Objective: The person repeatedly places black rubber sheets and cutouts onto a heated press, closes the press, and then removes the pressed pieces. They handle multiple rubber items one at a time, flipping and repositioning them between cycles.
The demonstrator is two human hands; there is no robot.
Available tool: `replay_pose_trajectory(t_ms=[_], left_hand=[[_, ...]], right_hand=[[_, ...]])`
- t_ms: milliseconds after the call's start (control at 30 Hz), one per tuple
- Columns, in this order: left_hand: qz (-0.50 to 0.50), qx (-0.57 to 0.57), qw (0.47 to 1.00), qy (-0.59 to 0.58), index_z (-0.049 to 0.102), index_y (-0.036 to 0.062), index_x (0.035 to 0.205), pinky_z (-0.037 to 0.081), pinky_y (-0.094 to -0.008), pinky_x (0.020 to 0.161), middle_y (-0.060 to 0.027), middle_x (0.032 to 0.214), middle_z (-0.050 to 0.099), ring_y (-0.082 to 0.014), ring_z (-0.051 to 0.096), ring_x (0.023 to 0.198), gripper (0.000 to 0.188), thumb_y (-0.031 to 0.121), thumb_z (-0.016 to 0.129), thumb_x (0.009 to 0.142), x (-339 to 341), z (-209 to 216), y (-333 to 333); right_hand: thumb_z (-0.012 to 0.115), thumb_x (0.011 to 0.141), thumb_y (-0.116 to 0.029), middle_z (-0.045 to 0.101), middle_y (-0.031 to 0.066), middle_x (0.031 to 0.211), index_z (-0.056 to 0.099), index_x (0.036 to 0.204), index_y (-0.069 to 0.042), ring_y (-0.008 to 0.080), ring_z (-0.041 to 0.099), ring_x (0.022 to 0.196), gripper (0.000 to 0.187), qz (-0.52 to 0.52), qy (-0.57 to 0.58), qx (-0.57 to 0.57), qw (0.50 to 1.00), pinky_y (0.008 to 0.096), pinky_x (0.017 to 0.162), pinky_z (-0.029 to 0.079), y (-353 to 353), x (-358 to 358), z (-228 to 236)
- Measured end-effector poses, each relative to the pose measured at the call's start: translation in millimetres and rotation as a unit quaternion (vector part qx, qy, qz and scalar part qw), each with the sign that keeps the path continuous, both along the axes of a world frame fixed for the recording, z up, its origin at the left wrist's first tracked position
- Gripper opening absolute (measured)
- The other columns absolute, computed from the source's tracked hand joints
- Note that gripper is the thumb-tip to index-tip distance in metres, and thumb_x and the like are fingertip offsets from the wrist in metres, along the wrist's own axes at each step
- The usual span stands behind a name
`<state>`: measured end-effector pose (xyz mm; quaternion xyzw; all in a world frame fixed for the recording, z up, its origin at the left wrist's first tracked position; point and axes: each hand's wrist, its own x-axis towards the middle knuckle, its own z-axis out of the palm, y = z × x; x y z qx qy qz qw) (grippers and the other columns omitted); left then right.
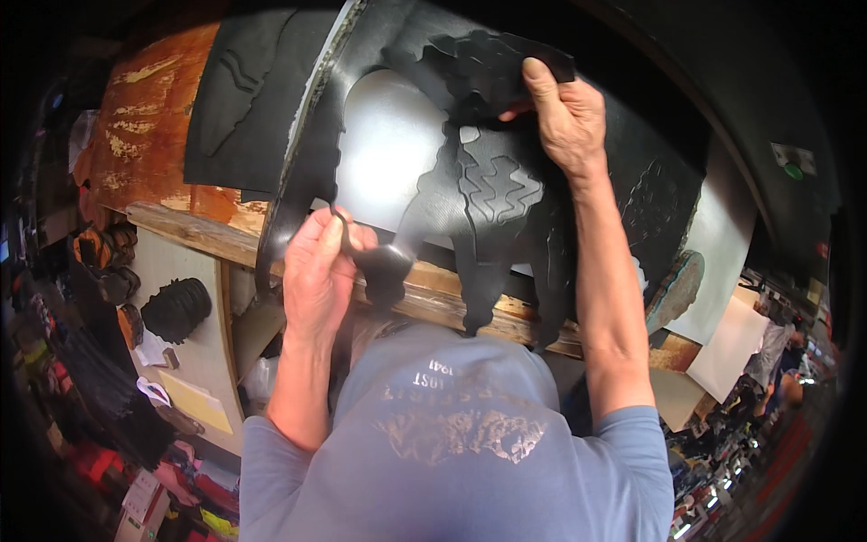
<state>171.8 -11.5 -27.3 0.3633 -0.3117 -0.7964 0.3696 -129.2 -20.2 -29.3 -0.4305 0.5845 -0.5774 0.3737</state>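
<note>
A thin, flexible black sheet (424,212) with wavy cut edges and large cut-out gaps hangs across the near side of the bench. My left hand (318,266) is closed, pinching a narrow curled strip at its lower left. At the far right, my right hand (571,122) grips a bunched, jagged part of black sheet between thumb and fingers. Whether both parts are one piece, I cannot tell. Through the biggest gap shows a shiny metal plate (384,158). Wavy zigzag lines mark a lighter patch (502,188) in the middle.
Another black sheet with cut lines (239,90) lies on a worn orange-brown board (144,117) at left. A wooden rail (194,230) runs along the bench's near edge. Dark stacked pieces (177,310) rest lower left. A grey metal sheet (722,262) and pale card (728,348) are at right.
</note>
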Motion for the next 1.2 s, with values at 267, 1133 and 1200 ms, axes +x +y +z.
replay_pose_trajectory(t_ms=[267,1133,1200], left_hand=[[0.05,-0.223,0.902,-0.365,0.066,-0.006,0.129,0.056,-0.029,0.091,-0.0097,0.115,0.071,-0.0144,0.068,0.101,0.026,0.01,0.061,0.11,0,32,16],[-0.16,0.133,0.963,-0.169,0.045,-0.0083,0.155,0.055,-0.0404,0.112,-0.0241,0.145,0.063,-0.0286,0.068,0.127,0.052,0.024,0.055,0.115,-38,31,38],[-0.141,0.159,0.971,-0.111,0.043,-0.0079,0.157,0.053,-0.0407,0.114,-0.0246,0.149,0.06,-0.0286,0.066,0.132,0.054,0.024,0.054,0.115,-44,33,37]], right_hand=[[0.07,0.108,-0.035,0.071,0.0026,0.082,0.078,0.094,-0.003,0.0138,0.071,0.07,0.036,-0.16,0.0,-0.053,0.986,0.0314,0.063,0.062,25,-20,22],[0.082,0.089,-0.007,0.077,0.0149,0.103,0.076,0.117,0.002,0.0226,0.071,0.078,0.03,-0.191,0.418,-0.03,0.887,0.0357,0.071,0.061,112,-40,19],[0.081,0.081,0.001,0.077,0.0154,0.103,0.077,0.119,-0.002,0.026,0.072,0.081,0.038,-0.028,0.337,-0.098,0.936,0.0363,0.075,0.062,115,-5,-3]])
